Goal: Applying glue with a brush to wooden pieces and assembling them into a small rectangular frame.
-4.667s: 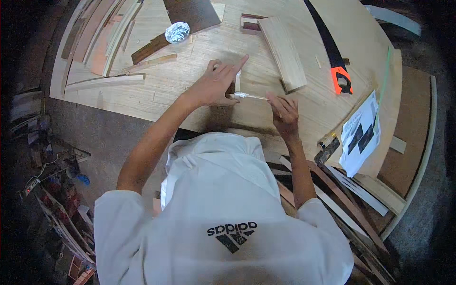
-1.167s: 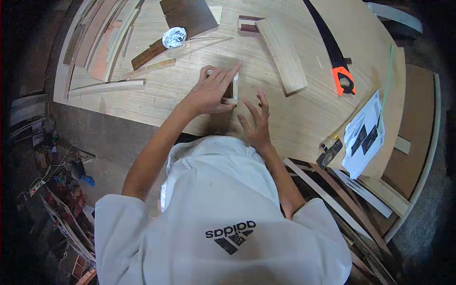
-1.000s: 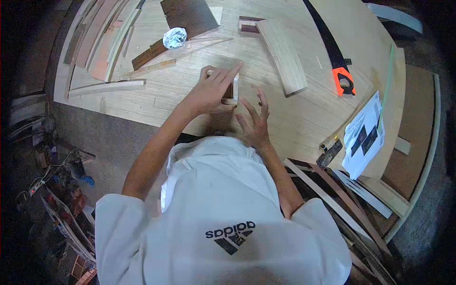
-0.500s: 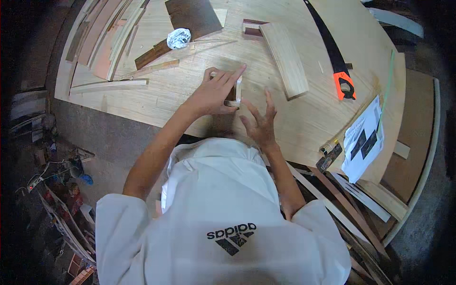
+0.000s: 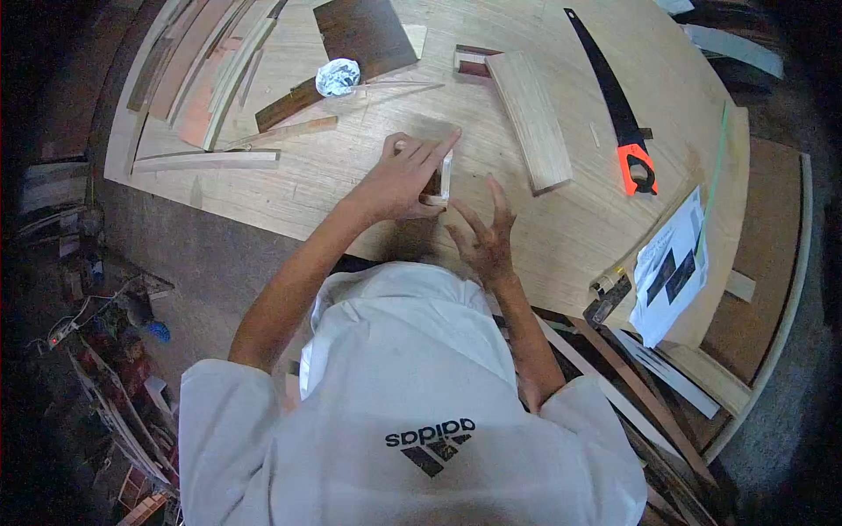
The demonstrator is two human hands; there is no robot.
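Observation:
Near the front edge of the wooden tabletop, my left hand (image 5: pixel 399 181) is closed over a small wooden box frame (image 5: pixel 445 180), gripping it from above and the left. Pale strips form the frame's right side and near corner; a dark inner face shows between them, and the rest is hidden under my fingers. Just to the right, my right hand (image 5: pixel 484 238) has its fingers spread and holds nothing. Its fingertips are close to the frame's near corner; whether one touches it I cannot tell.
A pale board (image 5: pixel 531 123) overlaps a small dark-and-pale frame (image 5: pixel 474 61). A handsaw (image 5: pixel 614 105) with an orange handle lies at right, near a printed paper sheet (image 5: pixel 671 272). A dark panel (image 5: pixel 364 35), crumpled foil (image 5: pixel 338 77) and several wood strips (image 5: pixel 206 162) occupy the far left.
The whole view has shifted slightly. My left hand keeps its grip on the box frame, and my right hand stays spread beside it.

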